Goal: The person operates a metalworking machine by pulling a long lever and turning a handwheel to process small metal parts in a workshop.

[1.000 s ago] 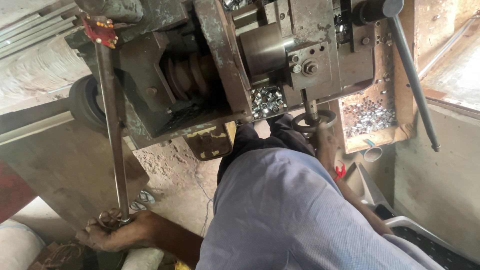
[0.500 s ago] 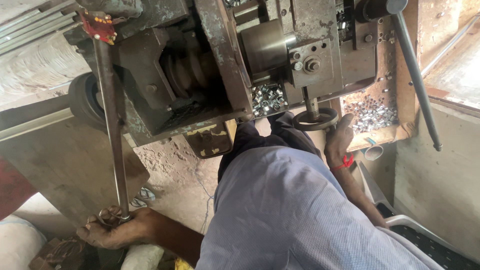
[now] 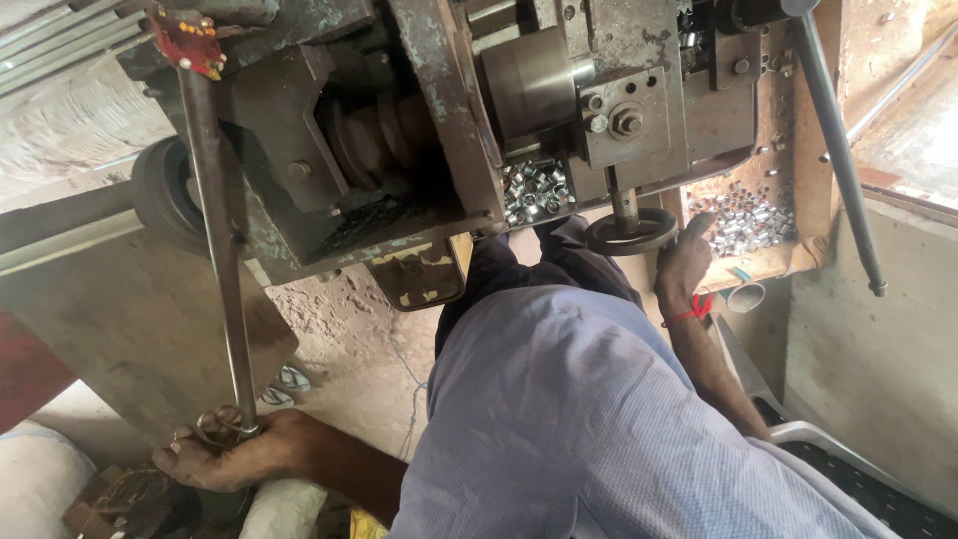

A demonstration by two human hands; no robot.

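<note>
Grip: left hand (image 3: 235, 454) closes around the foot of the long steel rod (image 3: 215, 250); right hand (image 3: 686, 258) is open, fingers raised beside the handwheel (image 3: 631, 232).
Rod: rises leftward of the lathe-like machine (image 3: 439, 130) toward its red-tagged top.
Parts: shiny bushings (image 3: 743, 215) heaped right of the handwheel.
Tip: judging by this, keep the rod steady and aligned while the right hand feeds gently.

Pale blue shirt (image 3: 599, 429), red wrist thread (image 3: 691, 311), seemingly grey-green machine (image 3: 439, 110).
</note>
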